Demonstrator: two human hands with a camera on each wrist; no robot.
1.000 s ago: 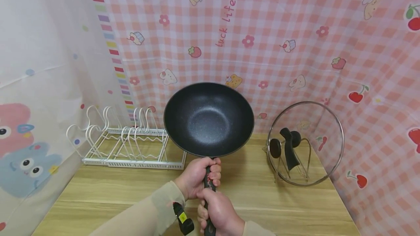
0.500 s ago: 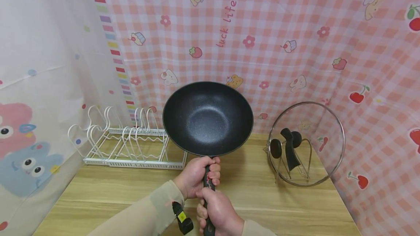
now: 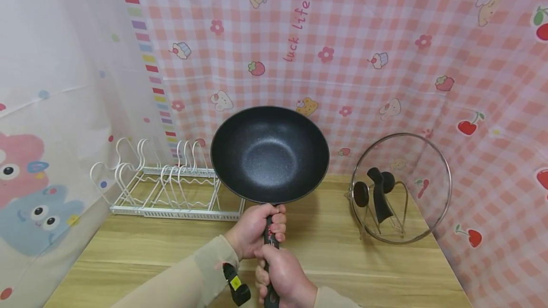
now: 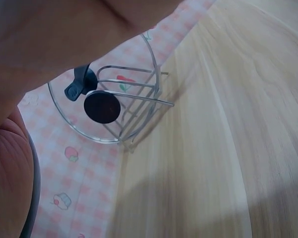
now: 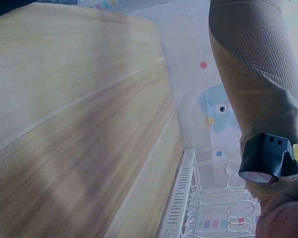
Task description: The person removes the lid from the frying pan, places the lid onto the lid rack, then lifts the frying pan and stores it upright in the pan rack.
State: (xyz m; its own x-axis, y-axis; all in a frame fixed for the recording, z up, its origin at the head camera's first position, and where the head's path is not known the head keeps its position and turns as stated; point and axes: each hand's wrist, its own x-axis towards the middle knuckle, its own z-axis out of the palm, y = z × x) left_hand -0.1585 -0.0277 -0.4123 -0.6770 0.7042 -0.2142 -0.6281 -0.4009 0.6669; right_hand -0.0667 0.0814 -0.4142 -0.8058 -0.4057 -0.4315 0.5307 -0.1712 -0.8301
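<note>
A black wok is held up in the middle of the head view, its inside facing me and nothing in it. My left hand grips the upper part of its black handle, just below the pan. Lower on the same handle, my right hand wraps round it, its thumb near the left hand. In the left wrist view, part of the left hand fills the left side with a sliver of dark rim behind it. The right wrist view catches the left sleeve and its wrist camera.
A white wire pan rack stands on the wooden table at the left, partly behind the wok. At the right, a glass lid leans upright in a small metal stand. Patterned curtains hang behind and at both sides.
Both hands keep the same grip on the wok's handle. The wok sits very slightly farther left in the head view, while the background shifts slightly right.
</note>
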